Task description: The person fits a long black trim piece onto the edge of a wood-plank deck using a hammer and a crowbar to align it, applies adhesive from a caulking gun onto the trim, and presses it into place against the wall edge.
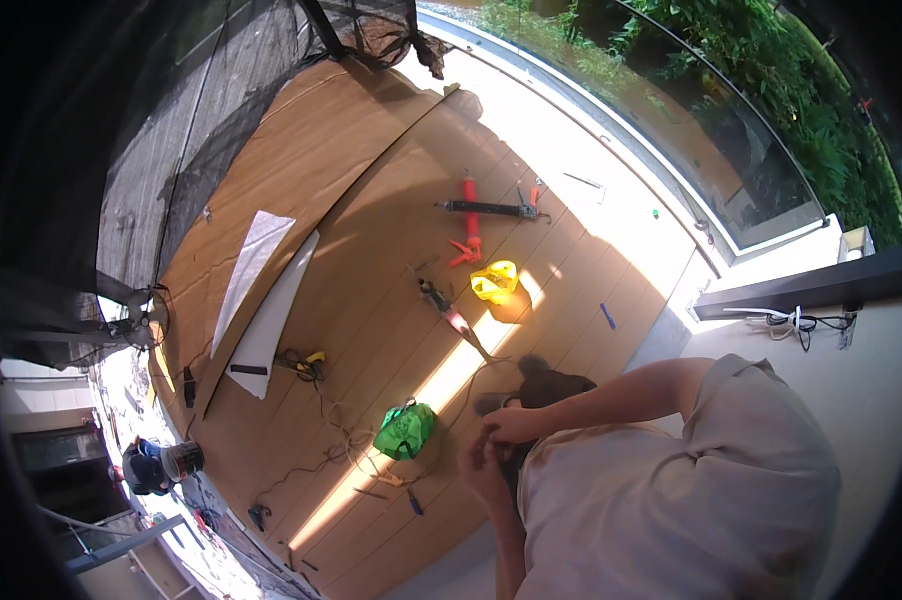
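My right hand [508,424] and my left hand [481,462] meet in front of my waist with fingers curled; whatever is between them is too small to make out. Nearest on the wooden floor [611,260] are a green bag [403,432], a yellow plastic bag [493,277] and a long power tool [446,312] with a cord. Beyond them a red caulking gun [468,230] and a black one [486,208] lie crossed. A blue-handled tool [415,503] and a thin blue item [608,316] lie on the floor.
A large brown sheet [271,130] and white pieces [253,260] lie at left, near a corded yellow tool [311,362], mesh [191,100], a fan [143,318] and a bucket [183,460]. A glass panel [731,150] borders the back right; cables [801,322] hang by the right wall.
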A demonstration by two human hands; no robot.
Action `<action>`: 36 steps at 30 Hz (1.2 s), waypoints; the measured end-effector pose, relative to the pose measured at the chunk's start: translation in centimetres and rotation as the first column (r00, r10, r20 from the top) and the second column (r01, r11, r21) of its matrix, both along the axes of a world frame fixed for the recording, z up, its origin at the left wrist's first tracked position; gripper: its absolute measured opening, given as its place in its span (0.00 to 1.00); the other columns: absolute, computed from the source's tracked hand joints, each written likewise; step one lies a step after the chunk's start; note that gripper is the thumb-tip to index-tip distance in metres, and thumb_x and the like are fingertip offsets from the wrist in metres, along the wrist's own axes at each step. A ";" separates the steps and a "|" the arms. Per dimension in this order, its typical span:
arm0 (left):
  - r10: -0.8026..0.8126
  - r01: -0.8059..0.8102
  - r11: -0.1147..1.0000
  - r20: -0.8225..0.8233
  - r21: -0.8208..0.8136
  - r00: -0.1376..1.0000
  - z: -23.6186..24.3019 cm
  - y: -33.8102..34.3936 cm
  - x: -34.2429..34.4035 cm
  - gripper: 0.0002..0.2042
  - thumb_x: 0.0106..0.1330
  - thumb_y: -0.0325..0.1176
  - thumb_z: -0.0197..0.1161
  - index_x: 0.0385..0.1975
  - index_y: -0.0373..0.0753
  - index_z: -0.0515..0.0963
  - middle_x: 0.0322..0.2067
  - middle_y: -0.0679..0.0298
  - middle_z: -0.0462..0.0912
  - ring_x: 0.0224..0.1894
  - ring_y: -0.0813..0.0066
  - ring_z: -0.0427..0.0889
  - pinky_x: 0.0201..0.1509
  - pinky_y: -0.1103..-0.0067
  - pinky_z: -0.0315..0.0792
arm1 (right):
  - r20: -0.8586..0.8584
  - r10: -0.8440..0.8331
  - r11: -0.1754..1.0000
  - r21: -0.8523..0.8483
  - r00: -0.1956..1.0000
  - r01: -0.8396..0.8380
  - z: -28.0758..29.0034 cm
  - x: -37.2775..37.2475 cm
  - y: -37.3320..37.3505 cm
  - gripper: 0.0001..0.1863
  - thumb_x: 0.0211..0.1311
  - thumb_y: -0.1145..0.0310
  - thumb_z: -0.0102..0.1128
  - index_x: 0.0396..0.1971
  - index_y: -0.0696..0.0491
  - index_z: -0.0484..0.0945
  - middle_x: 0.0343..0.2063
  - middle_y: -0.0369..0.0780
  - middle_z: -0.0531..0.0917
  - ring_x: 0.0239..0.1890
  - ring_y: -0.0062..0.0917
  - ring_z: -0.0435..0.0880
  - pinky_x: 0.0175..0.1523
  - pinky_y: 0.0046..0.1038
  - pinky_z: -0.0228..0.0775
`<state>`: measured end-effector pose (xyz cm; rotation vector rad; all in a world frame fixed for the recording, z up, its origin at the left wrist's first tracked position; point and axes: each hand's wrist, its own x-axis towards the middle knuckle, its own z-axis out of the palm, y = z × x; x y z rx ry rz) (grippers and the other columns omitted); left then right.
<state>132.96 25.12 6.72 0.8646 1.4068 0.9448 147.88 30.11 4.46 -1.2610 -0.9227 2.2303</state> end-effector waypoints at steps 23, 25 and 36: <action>-0.732 0.198 0.525 -0.320 -0.828 0.602 -23.2 -2.2 4.6 0.12 0.65 0.28 0.57 0.44 0.33 0.83 0.35 0.53 0.87 0.40 0.63 0.87 0.44 0.68 0.81 | 0.746 0.144 0.988 -0.140 0.650 -0.059 -30.4 43.7 23.9 0.13 0.65 0.68 0.52 0.40 0.61 0.81 0.31 0.45 0.87 0.33 0.31 0.88 0.38 0.34 0.80; -0.634 0.116 0.560 -0.334 -0.821 0.698 -24.8 3.5 9.7 0.12 0.65 0.28 0.57 0.44 0.33 0.83 0.35 0.53 0.87 0.40 0.62 0.87 0.45 0.68 0.81 | 0.871 0.220 0.961 -0.117 0.439 -0.249 -37.7 45.6 28.3 0.12 0.64 0.69 0.52 0.35 0.61 0.81 0.31 0.47 0.86 0.32 0.37 0.88 0.39 0.36 0.80; -0.469 -0.078 0.562 -0.395 -0.823 0.789 -38.8 15.6 22.4 0.12 0.65 0.29 0.57 0.42 0.34 0.84 0.35 0.52 0.87 0.42 0.58 0.86 0.46 0.65 0.80 | 0.952 0.185 0.952 -0.112 0.242 -0.285 -72.7 48.9 47.7 0.19 0.57 0.67 0.57 0.49 0.56 0.76 0.43 0.55 0.83 0.45 0.54 0.83 0.53 0.49 0.75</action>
